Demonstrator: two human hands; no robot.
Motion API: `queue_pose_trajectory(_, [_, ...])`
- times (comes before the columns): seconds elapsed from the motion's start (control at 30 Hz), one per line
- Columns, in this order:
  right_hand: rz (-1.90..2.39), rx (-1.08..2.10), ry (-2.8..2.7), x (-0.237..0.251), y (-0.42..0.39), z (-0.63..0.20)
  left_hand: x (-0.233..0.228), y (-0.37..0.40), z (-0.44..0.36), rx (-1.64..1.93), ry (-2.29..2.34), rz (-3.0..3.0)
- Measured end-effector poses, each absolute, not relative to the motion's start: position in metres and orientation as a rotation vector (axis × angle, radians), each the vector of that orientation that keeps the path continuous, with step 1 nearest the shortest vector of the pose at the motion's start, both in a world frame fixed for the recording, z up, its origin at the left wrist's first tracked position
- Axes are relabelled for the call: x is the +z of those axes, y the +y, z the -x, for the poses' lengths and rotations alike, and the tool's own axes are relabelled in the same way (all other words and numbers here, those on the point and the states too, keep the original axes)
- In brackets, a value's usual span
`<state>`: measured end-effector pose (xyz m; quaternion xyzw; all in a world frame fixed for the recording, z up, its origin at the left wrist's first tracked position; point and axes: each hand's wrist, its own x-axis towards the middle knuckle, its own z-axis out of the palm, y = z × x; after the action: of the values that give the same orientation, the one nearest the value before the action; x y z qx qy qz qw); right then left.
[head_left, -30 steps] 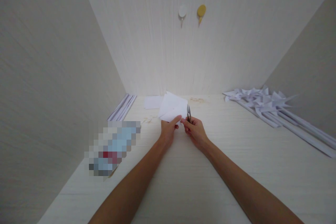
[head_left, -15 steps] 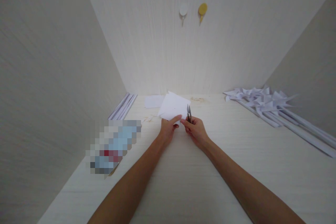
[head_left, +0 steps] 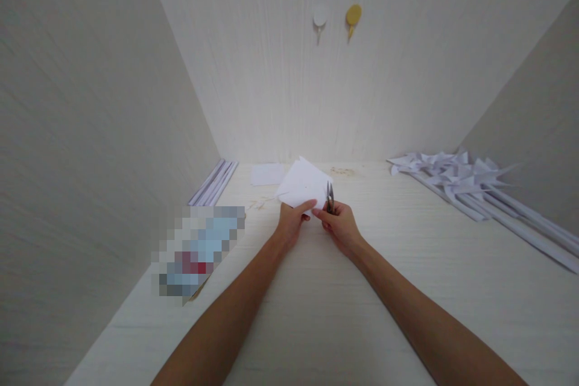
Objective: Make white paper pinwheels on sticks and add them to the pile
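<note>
My left hand (head_left: 291,221) pinches the near edge of a folded white paper sheet (head_left: 302,184) and holds it just above the pale table (head_left: 316,289). My right hand (head_left: 340,224) grips small metal scissors (head_left: 330,196), blades pointing up and away, right beside the paper's right edge. The two hands almost touch at the fingertips.
A pile of white paper pinwheels on long white sticks (head_left: 456,178) lies at the right. White strips (head_left: 212,183) rest along the left wall, a small white sheet (head_left: 266,174) lies at the back, and a blurred box (head_left: 196,250) sits left. Two hooks (head_left: 337,17) hang on the back wall.
The hands, paper and scissors stay together; they shifted slightly right in view. The paper's tilt changed a little in my left hand.
</note>
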<state>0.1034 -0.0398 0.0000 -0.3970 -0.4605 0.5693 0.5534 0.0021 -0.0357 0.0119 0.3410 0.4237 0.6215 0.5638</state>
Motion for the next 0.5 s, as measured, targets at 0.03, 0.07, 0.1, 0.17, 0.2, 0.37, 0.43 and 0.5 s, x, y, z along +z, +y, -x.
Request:
queue_pose_trajectory(0.03, [0.941, 1.342, -1.092, -0.0006, -0.0395, -0.1035, 0.0114, -0.0355, -0.0021, 1.460, 1.000, -0.809])
queue_pose_trajectory(0.07, [0.944, 1.343, -1.092, -0.0011, -0.0392, -0.1036, 0.0111, -0.0354, -0.0020, 1.457, 1.003, -0.815])
queue_pose_trajectory(0.1, [0.949, 1.343, -1.091, -0.0015, -0.0390, -0.1036, 0.0109, -0.0354, -0.0019, 1.455, 1.005, -0.819])
queue_pose_trajectory(0.17, [0.953, 1.346, -1.087, -0.0017, -0.0389, -0.1038, 0.0111, -0.0359, -0.0015, 1.453, 1.011, -0.824])
queue_pose_trajectory(0.2, [0.953, 1.347, -1.082, -0.0015, -0.0390, -0.1039, 0.0113, -0.0362, -0.0011, 1.451, 1.013, -0.830])
queue_pose_trajectory(0.37, [0.967, 1.342, -1.073, -0.0004, -0.0398, -0.1039, 0.0119, -0.0369, 0.0005, 1.391, 1.026, -0.904])
queue_pose_trajectory(0.43, [0.986, 1.320, -1.088, -0.0004, -0.0398, -0.1036, 0.0111, -0.0362, 0.0006, 1.392, 1.046, -0.917])
queue_pose_trajectory(0.5, [0.996, 1.301, -1.106, -0.0006, -0.0398, -0.1033, 0.0099, -0.0353, 0.0003, 1.412, 1.061, -0.910])
